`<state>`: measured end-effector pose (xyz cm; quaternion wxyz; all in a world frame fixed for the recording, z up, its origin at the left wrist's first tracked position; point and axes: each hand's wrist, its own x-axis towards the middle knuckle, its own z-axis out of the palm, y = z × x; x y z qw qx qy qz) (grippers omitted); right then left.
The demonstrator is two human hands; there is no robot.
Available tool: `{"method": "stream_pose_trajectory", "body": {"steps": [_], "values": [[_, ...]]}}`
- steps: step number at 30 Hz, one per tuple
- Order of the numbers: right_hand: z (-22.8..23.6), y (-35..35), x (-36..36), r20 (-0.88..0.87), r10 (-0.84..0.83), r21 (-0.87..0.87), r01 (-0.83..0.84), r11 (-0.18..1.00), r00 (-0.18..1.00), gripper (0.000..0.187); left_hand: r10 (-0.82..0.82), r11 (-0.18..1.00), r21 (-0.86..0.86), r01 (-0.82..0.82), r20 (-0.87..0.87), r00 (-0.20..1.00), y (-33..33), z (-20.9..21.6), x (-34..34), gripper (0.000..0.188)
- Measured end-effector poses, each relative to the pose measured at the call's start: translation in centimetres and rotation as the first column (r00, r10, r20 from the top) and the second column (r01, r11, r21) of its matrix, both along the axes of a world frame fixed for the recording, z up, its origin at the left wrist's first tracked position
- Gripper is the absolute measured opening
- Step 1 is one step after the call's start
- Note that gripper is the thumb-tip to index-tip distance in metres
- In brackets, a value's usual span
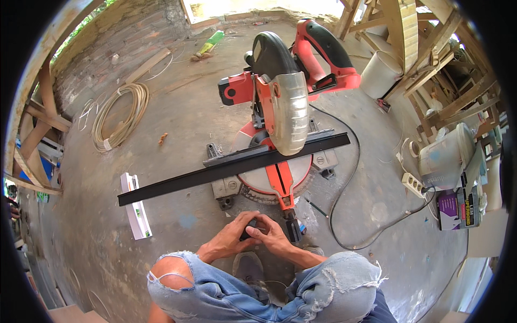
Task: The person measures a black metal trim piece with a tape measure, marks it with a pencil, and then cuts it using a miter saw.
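On the concrete floor [177,129], leftmost, lies a coiled cable [141,110], then a white strip [141,223] crossed by a long black bar [233,170]. The left hand [231,236] and right hand [273,237] curl together around a small dark object [246,233], mostly hidden, before the miter saw [291,121] bearing the bar. Rightward sits a power strip [413,184].

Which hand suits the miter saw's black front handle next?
Probably the right hand: it is nearer the black elongated handle; the left hand sits farther left. Both hold a small dark object.
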<state>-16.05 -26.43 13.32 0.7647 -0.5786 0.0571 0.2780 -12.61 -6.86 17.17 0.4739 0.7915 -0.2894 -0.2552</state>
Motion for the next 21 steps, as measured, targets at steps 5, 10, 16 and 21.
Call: {"method": "stream_pose_trajectory", "body": {"steps": [5, 10, 16, 21], "values": [[1.6, -0.1, 2.2, 0.0, -0.089, 0.054, 0.088, 0.995, 0.996, 0.037, 0.078, 0.993, 0.078, -0.092, 0.176, 0.981, 0.0, 1.3, 1.1, 0.076], [-0.3, -1.9, 3.8, 0.064, -0.082, -0.016, 0.084, 0.996, 0.995, 0.021, 0.091, 0.917, 0.347, -0.196, 0.298, 0.95, 0.2, 2.9, 1.7, 0.069], [1.3, -11.5, 10.3, 0.347, -0.352, -0.127, 0.416, 0.9, 0.869, 0.014, 0.362, 0.791, 0.31, -0.528, 0.458, 0.812, 5.3, 2.8, 2.9, 0.033], [-3.9, -25.1, 17.4, 0.466, -0.742, -0.106, 0.863, 0.494, 0.482, 0.019, 0.419, 0.64, 0.335, -0.691, 0.602, 0.68, 15.9, 2.1, 5.5, 0.016]]}}
